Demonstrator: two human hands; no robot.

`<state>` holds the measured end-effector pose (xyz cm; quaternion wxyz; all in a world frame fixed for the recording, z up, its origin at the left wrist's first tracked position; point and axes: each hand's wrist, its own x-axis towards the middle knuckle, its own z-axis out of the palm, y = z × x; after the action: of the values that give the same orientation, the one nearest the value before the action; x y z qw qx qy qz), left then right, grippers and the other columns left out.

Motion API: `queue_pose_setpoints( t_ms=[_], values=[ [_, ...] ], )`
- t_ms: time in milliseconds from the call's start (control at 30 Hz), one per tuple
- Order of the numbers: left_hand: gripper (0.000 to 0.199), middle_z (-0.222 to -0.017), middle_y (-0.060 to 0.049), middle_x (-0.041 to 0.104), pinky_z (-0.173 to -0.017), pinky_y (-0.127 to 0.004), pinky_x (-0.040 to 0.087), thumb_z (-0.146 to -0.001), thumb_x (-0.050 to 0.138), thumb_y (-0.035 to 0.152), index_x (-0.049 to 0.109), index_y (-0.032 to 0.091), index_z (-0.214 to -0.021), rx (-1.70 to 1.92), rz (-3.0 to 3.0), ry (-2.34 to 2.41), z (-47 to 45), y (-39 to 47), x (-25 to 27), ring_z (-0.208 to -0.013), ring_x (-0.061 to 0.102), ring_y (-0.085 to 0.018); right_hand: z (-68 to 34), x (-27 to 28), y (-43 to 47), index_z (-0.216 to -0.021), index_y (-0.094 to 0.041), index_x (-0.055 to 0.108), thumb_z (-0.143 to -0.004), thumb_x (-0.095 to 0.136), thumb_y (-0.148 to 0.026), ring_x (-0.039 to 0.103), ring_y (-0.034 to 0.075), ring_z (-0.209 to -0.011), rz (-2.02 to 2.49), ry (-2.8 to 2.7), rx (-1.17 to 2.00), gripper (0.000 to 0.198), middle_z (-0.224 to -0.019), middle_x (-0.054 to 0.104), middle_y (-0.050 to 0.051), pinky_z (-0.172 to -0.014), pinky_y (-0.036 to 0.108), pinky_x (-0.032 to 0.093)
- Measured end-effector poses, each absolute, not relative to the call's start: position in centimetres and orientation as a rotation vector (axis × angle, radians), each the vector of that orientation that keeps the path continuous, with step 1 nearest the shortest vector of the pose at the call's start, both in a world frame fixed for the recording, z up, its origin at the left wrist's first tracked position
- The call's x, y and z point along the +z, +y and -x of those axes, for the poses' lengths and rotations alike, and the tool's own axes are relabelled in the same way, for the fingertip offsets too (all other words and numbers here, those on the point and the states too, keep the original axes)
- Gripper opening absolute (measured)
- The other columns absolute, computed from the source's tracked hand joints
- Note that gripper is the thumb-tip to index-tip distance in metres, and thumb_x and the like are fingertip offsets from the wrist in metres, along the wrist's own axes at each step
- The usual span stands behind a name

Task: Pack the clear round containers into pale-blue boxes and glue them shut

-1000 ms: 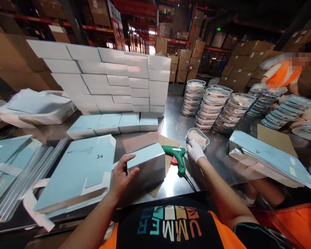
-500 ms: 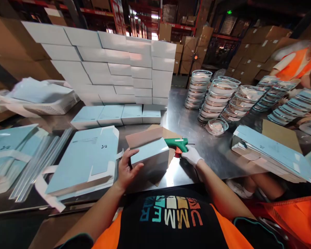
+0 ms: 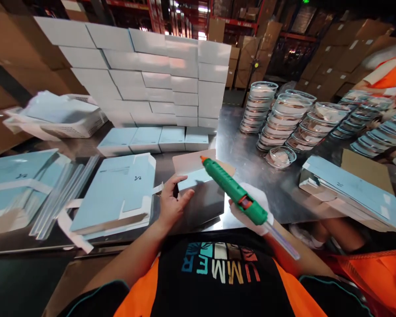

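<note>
My bare left hand point(image 3: 173, 200) is closed on the left end of a small light-blue box point(image 3: 204, 198), thumb on the near side and fingers over the top. The box's pale flap point(image 3: 188, 162) stands up at the back. In my white-gloved right hand point(image 3: 251, 207) is a green hot glue gun point(image 3: 232, 187), its orange nozzle pointing up and left above the box. A clear glue stick point(image 3: 284, 242) sticks out of the gun's rear. The gun hides part of the right fingers and the box's right end.
A wall of white boxes point(image 3: 158, 81) stands behind a row of blue boxes point(image 3: 145, 138). Left lie a flat blue stack point(image 3: 115, 189) and glue sticks point(image 3: 64, 196). Right are stacked clear round containers point(image 3: 288, 116), blue sheets point(image 3: 346, 185) and a person in an orange vest point(image 3: 391, 72).
My right hand has lifted the glue gun from beside the box and swung it above the box, nozzle up and left. My left hand still holds the box. The view has shifted slightly.
</note>
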<state>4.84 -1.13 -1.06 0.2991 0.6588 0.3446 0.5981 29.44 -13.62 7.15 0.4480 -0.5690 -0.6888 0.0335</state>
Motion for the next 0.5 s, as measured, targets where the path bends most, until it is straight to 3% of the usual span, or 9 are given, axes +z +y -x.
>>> queue_pose_setpoints(
  t_ms=[100, 267, 500],
  values=[
    [0.053, -0.113, -0.007, 0.077, -0.094, -0.036, 0.06, -0.089, 0.082, 0.066, 0.074, 0.023, -0.118, 1.584, -1.804, 0.86, -5.6, -1.8, -1.1, -0.105, 0.074, -0.025, -27.7, 6.9, -12.9, -0.083, -0.021, 0.073, -0.081, 0.073, -0.025, 0.068, 0.02, -0.068, 1.355, -1.796, 0.051, 0.004, -0.075, 0.071, 0.004, -0.065, 0.032, 0.054],
    [0.048, -0.113, -0.006, 0.078, -0.091, -0.033, 0.062, -0.089, 0.086, 0.058, 0.074, 0.024, -0.119, 1.613, -1.878, 0.802, -6.0, -2.2, -1.4, -0.103, 0.076, -0.023, -26.6, 6.4, -11.8, -0.071, -0.022, 0.062, -0.079, 0.066, -0.027, 0.054, 0.015, -0.054, 1.342, -1.789, 0.07, 0.011, -0.063, 0.06, 0.0, -0.057, 0.029, 0.044],
    [0.051, -0.116, -0.009, 0.077, -0.094, -0.037, 0.06, -0.091, 0.083, 0.06, 0.074, 0.022, -0.123, 1.562, -1.921, 0.891, -5.5, -2.4, -1.3, -0.108, 0.075, -0.026, -28.0, 6.4, -12.1, -0.072, -0.024, 0.06, -0.079, 0.066, -0.024, 0.059, 0.019, -0.059, 1.47, -1.666, 0.147, 0.01, -0.067, 0.064, 0.003, -0.058, 0.032, 0.044]
  ],
)
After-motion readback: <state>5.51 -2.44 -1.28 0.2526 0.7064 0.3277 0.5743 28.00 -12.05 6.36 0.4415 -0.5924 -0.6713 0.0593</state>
